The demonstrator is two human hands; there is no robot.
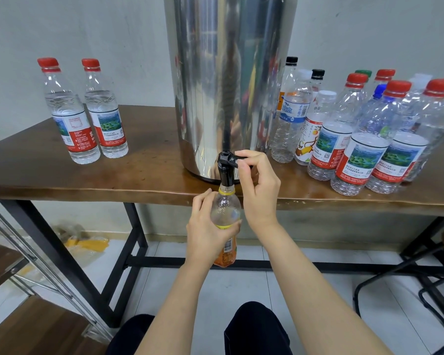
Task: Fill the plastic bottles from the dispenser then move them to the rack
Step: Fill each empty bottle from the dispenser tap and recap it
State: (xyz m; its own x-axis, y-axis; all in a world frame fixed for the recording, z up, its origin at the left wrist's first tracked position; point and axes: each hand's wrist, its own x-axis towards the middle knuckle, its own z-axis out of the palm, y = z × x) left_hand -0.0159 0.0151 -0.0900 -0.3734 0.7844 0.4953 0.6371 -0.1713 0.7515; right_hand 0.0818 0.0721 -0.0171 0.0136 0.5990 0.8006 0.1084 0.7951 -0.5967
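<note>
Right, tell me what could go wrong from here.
1. The bottle, held by the left hand alone, could drift off the spout and spill.
2. The right hand, pinching the tap lever, might close it late, so that water overflows the bottle's narrow neck.

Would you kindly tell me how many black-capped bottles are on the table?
2, both right of the dispenser: one bottle beside it, another bottle further right. The crowd there may hide more.

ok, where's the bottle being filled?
Head view, centre: bottle held by the left hand under the black tap, at the table edge; right hand pinches the lever.
</note>
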